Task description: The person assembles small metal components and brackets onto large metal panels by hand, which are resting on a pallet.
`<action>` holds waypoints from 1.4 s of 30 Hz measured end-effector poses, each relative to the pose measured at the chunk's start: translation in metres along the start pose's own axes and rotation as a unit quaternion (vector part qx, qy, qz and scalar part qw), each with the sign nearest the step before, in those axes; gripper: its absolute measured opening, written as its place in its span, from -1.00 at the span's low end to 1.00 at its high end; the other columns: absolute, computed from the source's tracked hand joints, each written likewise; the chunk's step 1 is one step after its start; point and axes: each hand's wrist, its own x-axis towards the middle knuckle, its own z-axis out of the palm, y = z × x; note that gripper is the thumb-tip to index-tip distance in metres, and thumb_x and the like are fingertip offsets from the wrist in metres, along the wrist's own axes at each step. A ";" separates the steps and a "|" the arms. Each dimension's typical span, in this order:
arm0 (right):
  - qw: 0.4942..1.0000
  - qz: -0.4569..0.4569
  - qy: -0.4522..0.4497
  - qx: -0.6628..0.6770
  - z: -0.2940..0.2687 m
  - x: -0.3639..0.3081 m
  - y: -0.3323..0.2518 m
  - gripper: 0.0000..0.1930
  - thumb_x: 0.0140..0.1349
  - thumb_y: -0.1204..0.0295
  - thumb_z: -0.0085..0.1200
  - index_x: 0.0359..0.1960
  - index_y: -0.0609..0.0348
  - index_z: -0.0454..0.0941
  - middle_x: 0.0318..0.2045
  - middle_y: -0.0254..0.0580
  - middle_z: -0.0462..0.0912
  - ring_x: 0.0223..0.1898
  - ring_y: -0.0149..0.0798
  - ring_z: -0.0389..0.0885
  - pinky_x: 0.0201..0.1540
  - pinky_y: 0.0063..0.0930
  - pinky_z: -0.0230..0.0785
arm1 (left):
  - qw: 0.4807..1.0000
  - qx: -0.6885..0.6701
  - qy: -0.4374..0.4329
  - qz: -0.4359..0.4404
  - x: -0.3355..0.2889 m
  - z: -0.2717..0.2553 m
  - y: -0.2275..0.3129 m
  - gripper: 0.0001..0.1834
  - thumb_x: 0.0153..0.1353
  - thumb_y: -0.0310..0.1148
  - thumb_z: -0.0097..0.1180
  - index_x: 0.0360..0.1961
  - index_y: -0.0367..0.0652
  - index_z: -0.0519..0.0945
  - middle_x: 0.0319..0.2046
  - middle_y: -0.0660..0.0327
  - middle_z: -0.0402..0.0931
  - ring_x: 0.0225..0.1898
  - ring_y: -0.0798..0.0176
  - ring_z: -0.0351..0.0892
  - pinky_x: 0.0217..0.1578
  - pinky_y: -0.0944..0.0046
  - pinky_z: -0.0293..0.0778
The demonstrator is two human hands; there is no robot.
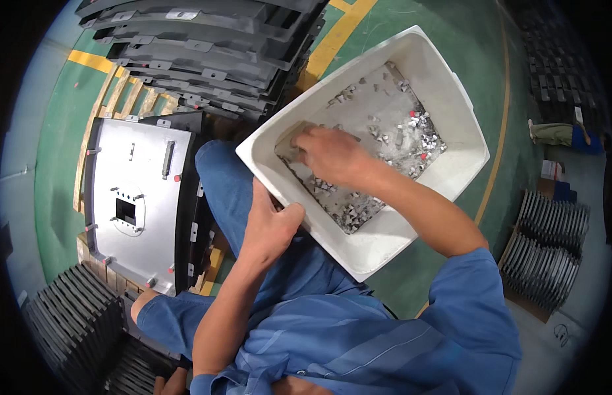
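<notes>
A white plastic bin (444,85) sits tilted in front of me, partly over my blue-trousered leg. Small silvery metal pieces (424,135), with a few red bits among them, lie scattered over its pale bottom. My left hand (274,227) grips the bin's near left rim, thumb on the edge and fingers against the outer wall. Inside the bin, my right hand (329,155) reaches down by the left wall with its fingers curled together. Whatever those fingertips hold, if anything, is hidden.
To the left, a grey metal panel (111,174) with a square cutout rests by a wooden pallet (88,158). Stacked dark panels (214,56) rise behind it. Racked metal parts (543,253) stand right, with another person (559,135) beyond. Another hand (171,383) shows at the lower edge.
</notes>
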 end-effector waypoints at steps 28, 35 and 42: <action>0.904 0.303 0.151 0.261 -0.134 -0.104 0.045 -0.72 0.09 0.41 0.00 -0.19 0.26 0.55 -0.48 -0.20 0.60 -0.47 -0.43 0.57 -0.35 -0.54 0.43 | 0.987 -0.066 -0.050 -0.139 -0.006 0.005 0.000 -0.31 -0.07 -0.30 -0.05 0.15 -0.30 0.14 -0.07 0.03 0.37 -0.13 0.09 0.48 -0.19 0.11 0.50; 0.964 0.225 0.143 0.000 -0.121 -0.125 0.087 -0.83 0.04 0.40 0.07 -0.34 0.14 0.61 -0.45 -0.10 0.62 -0.39 -0.14 0.59 -0.27 -0.34 0.40 | 0.985 -0.064 -0.053 -0.151 -0.001 0.003 -0.009 -0.41 -0.08 -0.37 -0.08 0.05 -0.35 0.21 -0.14 0.05 0.39 -0.22 0.13 0.50 -0.25 0.18 0.50; 0.946 0.259 -0.030 -0.192 -0.107 -0.120 0.099 -0.87 0.01 0.42 0.06 -0.42 0.15 0.60 -0.46 0.02 0.59 -0.33 0.05 0.54 -0.24 -0.14 0.35 | 0.987 -0.065 -0.057 -0.134 0.000 0.000 -0.014 -0.55 -0.08 -0.35 -0.05 -0.10 -0.29 0.32 -0.35 0.19 0.41 -0.44 0.35 0.39 -0.50 0.40 0.32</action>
